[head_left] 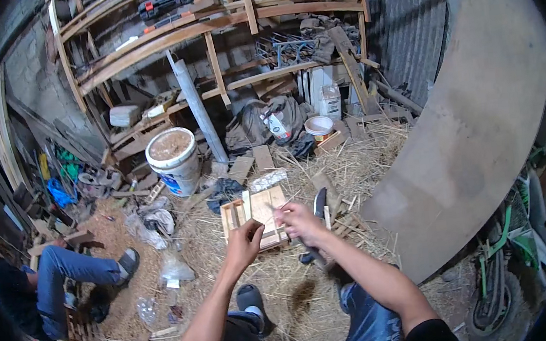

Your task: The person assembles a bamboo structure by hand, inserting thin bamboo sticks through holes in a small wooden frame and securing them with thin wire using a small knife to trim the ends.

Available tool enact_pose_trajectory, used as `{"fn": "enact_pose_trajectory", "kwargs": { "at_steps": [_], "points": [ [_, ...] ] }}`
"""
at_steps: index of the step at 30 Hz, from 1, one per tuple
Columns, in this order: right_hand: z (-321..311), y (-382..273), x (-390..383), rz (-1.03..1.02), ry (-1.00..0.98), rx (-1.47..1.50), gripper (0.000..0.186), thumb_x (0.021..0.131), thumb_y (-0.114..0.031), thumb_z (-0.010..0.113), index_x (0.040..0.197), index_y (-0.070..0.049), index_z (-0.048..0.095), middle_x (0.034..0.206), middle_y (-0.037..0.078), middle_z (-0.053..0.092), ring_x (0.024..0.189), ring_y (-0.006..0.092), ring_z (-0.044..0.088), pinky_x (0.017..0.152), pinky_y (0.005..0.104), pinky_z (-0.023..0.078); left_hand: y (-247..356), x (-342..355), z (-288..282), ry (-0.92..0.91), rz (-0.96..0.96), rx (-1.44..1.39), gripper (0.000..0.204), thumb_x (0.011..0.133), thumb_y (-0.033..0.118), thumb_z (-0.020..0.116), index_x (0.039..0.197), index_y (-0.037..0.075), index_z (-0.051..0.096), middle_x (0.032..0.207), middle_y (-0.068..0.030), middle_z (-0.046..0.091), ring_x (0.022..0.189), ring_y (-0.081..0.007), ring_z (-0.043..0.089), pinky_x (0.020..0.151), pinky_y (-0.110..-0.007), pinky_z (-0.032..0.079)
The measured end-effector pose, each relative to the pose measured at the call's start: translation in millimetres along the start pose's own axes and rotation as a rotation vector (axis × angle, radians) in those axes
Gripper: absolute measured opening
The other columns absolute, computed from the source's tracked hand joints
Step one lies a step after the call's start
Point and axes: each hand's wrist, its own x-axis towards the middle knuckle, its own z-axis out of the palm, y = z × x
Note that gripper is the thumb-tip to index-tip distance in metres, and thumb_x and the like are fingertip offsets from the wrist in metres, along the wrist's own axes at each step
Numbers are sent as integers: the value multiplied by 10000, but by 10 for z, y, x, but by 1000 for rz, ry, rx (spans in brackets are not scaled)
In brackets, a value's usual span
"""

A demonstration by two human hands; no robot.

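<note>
Right now both bare hands are up in front of the body: the left hand (245, 239) is curled in a loose fist with its fingertips pinched together, seemingly on one end of a thin pale sliver of wood or straw (270, 214), while the right hand (299, 220) is closed around its other end. Just past them, on the ground, lies a small flat wooden frame of pale slats (255, 214), resting on loose yellow straw (352, 169) and near a dark-handled blade (319, 203) that stands partly behind the right hand. As I judge it, the risk is the sliver snapping or slipping out, because it is so thin and the pinch so light; drop it and it would vanish into the straw of the same colour. That blade near the right wrist could also catch a careless hand. Off to the left, well apart, another person in blue jeans (66, 272) sits on the dirt, and a white plastic bucket filled with sawdust (174, 159) stands beyond the frame. On the right a big curved brown board (477, 105) leans in. Hard to make out: what exactly the fingers pinch, whether the right hand also holds a tool below it, and where the blade ends.
</note>
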Motion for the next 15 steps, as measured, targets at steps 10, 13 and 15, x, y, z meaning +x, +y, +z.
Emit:
{"fn": "enact_pose_trajectory", "kwargs": {
  "at_steps": [10, 13, 15],
  "points": [
    [-431, -243, 53, -23, 12, 75, 173, 854, -154, 663, 935, -12, 606, 700, 31, 566, 443, 33, 390, 360, 178, 270, -24, -28, -105, -53, 95, -48, 167, 878, 152, 602, 919, -5, 637, 733, -156, 655, 597, -217, 621, 573, -340, 474],
    [-453, -240, 77, -10, 88, 32, 151, 877, -161, 635, 923, -20, 602, 698, 28, 553, 448, 33, 396, 370, 179, 265, 37, -52, -108, -84, 100, -82, 179, 889, 152, 590, 926, -19, 626, 735, -166, 653, 623, -225, 628, 595, -349, 478],
    [-796, -272, 177, -89, 299, 114, 138, 908, -161, 592, 947, -29, 590, 713, 38, 554, 453, 36, 394, 376, 174, 272, -41, -52, -181, -20, 20, -116, 178, 885, 151, 591, 917, -21, 623, 728, -171, 649, 633, -231, 630, 604, -349, 477]
  ]
}}
